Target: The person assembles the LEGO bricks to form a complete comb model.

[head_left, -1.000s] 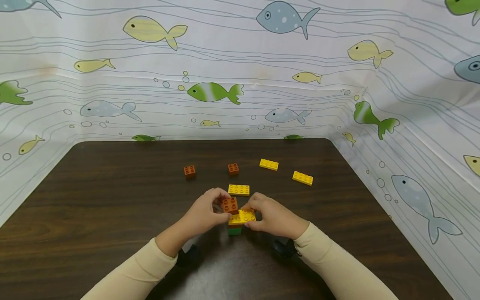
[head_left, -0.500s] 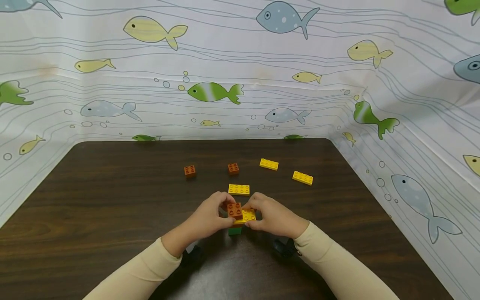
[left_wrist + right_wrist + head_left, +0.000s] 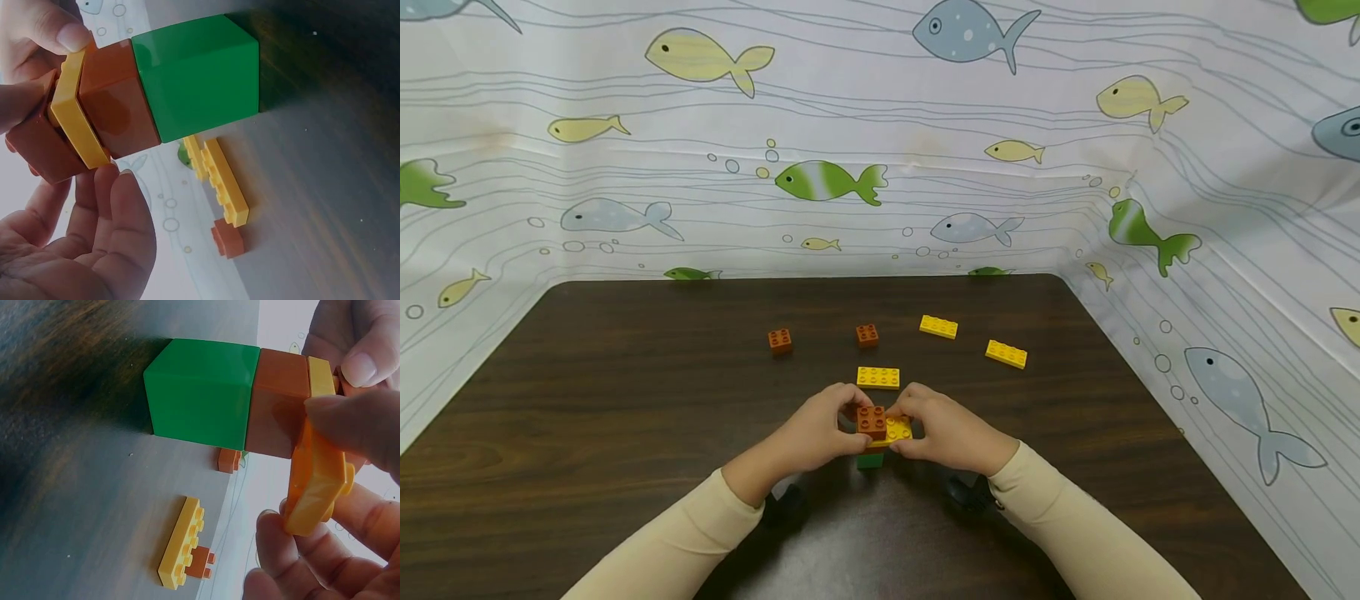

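A small stack stands on the table: a green block at the bottom, a brown toy brick on it, then a yellow flat brick that juts out to the right. My left hand pinches another brown brick over the left half of the yellow one. In the left wrist view this top brick sits slightly tilted, with a narrow gap under part of it. My right hand pinches the jutting end of the yellow brick between thumb and fingers.
Just behind the stack lies a loose yellow brick. Farther back are two more yellow bricks, one left of the other, and two brown bricks, a left one and a middle one. A fish-print sheet borders the dark table.
My left hand has moved right and slightly toward me, bringing the brown brick from the yellow brick's left edge to over its left half. My right hand has stayed in place.
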